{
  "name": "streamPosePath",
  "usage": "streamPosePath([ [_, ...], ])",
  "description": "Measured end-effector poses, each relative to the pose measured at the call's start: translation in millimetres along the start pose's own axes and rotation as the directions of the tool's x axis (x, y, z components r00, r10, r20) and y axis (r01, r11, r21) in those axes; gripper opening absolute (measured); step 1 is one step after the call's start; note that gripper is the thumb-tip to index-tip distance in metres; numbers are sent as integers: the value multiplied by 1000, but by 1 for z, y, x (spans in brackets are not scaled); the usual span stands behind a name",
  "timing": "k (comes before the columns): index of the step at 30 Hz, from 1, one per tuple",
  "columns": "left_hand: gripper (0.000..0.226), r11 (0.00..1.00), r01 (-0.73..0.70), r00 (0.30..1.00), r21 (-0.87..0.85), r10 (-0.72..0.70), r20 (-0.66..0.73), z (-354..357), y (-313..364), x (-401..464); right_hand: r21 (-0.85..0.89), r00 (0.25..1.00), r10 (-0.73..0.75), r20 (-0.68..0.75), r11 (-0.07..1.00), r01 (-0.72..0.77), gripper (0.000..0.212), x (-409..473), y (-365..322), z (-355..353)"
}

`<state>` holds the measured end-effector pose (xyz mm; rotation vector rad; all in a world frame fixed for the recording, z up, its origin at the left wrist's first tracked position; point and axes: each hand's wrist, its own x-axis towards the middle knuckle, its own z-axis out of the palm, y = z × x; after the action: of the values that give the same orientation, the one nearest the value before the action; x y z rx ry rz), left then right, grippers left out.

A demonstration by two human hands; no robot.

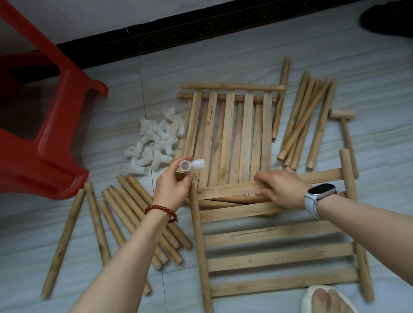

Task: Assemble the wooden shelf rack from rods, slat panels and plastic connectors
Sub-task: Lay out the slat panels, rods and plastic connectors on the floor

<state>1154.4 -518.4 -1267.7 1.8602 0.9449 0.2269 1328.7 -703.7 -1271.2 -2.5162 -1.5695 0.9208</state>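
Now the left hand [171, 185] pinches a white plastic connector [191, 165] just above the far end of the near slat panel's left rail [199, 246], which runs toward the person, while the right hand [280, 190] grips that panel's top slat.

This looks like a room in a home, with the work done on the floor. The pale tiled floor [215, 56] has a wavy grey pattern and meets a white wall [158, 0] along a dark patterned skirting band [212, 27]. A red plastic stool [33, 139] stands at the left. The person wears soft pale house slippers [325, 304] with open toes, the sort kept for indoors. Wooden rods [140, 219] and white plastic connectors [155, 138] lie spread straight on the tiles, with no bench or tool rack.
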Motion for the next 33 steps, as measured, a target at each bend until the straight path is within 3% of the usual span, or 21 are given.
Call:
streamPosePath([
  [5, 36, 994, 103, 979, -30, -96, 181, -20, 10, 19, -38, 999, 33, -32, 999, -34, 35, 2, -4, 5],
  [7, 36, 992, 123, 992, 13, -124, 30, -25, 2, 28, -91, 997, 23, -71, 995, -29, 37, 6, -5, 7],
  [9, 37, 965, 135, 979, 226, -95, -180, -27, -15, 40, -109, 996, 20, -91, 994, -30, 38, 9, -4, 11],
  [10, 39, 919, 139, 974, 370, -60, -218, -27, -21, 46, -103, 995, 23, -97, 994, -33, 37, 10, -3, 13],
  [12, 48, 806, 111, 987, 582, -19, -161, -25, -33, 58, -90, 993, 24, -117, 995, -34, 36, 12, -2, 16],
  [16, 60, 605, 46, 997, 795, -76, 1, -15, -44, 76, -103, 992, 20, -128, 994, -33, 41, 16, -4, 18],
  [21, 44, 496, 79, 997, 864, -56, -59, -7, -60, 79, -91, 993, 22, -119, 995, -33, 35, 16, -2, 20],
  [26, 19, 367, -54, 973, 929, 229, -34, -14, -78, 74, -70, 993, 18, -114, 997, -27, 37, 16, 0, 19],
  [28, 19, 345, -74, 960, 936, 278, -27, -21, -79, 72, -70, 993, 19, -117, 997, -28, 37, 17, 1, 19],
  [33, 23, 340, -9, 984, 941, 169, -51, -32, -91, 74, -71, 994, 32, -104, 997, -40, 37, 20, 0, 20],
])
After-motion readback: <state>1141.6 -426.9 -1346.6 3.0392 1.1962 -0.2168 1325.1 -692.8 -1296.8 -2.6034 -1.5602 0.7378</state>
